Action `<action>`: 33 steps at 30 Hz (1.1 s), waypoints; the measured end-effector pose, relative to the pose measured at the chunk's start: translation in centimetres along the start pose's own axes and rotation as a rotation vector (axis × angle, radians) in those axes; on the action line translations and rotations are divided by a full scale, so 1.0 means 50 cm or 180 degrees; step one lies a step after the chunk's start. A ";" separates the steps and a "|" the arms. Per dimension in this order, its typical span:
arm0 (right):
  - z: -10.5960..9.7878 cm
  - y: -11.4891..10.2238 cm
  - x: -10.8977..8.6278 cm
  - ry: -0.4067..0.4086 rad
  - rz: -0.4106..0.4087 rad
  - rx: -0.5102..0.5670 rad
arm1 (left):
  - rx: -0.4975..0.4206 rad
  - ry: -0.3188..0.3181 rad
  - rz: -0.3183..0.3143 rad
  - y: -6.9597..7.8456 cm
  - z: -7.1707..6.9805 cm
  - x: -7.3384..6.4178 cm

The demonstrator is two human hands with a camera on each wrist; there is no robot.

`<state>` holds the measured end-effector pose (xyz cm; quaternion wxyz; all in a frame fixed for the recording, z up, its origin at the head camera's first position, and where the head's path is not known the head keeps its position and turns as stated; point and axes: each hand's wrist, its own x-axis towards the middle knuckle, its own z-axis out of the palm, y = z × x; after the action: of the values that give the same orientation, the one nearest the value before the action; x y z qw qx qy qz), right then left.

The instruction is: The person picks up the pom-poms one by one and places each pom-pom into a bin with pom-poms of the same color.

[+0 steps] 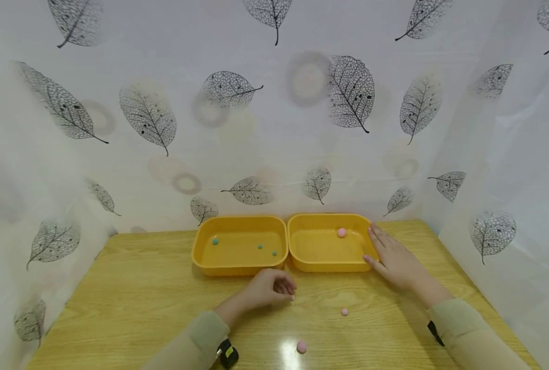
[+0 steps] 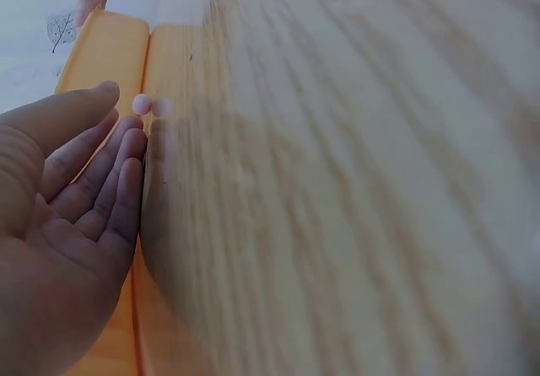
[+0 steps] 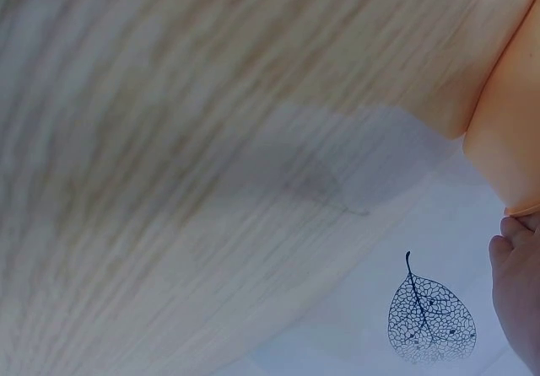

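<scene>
My right hand (image 1: 398, 261) rests against the right end of the right yellow tray (image 1: 332, 267), fingers stretched along its rim and thumb at the front corner. In the right wrist view, its fingertips meet the tray's edge. A pink ball (image 1: 342, 233) lies inside that tray. Just in front of the left yellow tray (image 1: 233, 271), my left hand (image 1: 269, 289) hovers with loosely bent fingers and an empty palm. Three small green balls, one of them larger (image 1: 215, 241), lie in the left tray. On the table are a small pink ball (image 1: 345, 312) and a bigger pink ball (image 1: 302, 347).
Both trays stand side by side at the back of the wooden table (image 1: 131, 298). Behind them and along both sides hangs a white curtain (image 1: 274, 139) printed with dark leaves. Each wrist wears a black device, such as the left one (image 1: 229, 353).
</scene>
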<state>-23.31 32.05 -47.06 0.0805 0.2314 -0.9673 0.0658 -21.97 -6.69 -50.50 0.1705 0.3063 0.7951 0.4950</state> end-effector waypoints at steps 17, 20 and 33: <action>-0.002 -0.001 -0.001 -0.0022 0.0015 0.0048 | 0.0079 -0.0089 0.0015 -0.009 0.001 0.007; -0.001 -0.001 -0.002 -0.0014 0.0013 0.0048 | 0.0139 -0.0097 0.0032 -0.008 0.001 0.008; -0.001 -0.001 -0.001 0.0019 -0.0007 0.0017 | 0.0372 -0.0077 0.0115 -0.005 0.004 0.010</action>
<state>-23.24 32.03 -47.02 0.0828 0.2325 -0.9666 0.0690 -22.27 -6.30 -50.79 0.1530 0.3360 0.8148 0.4469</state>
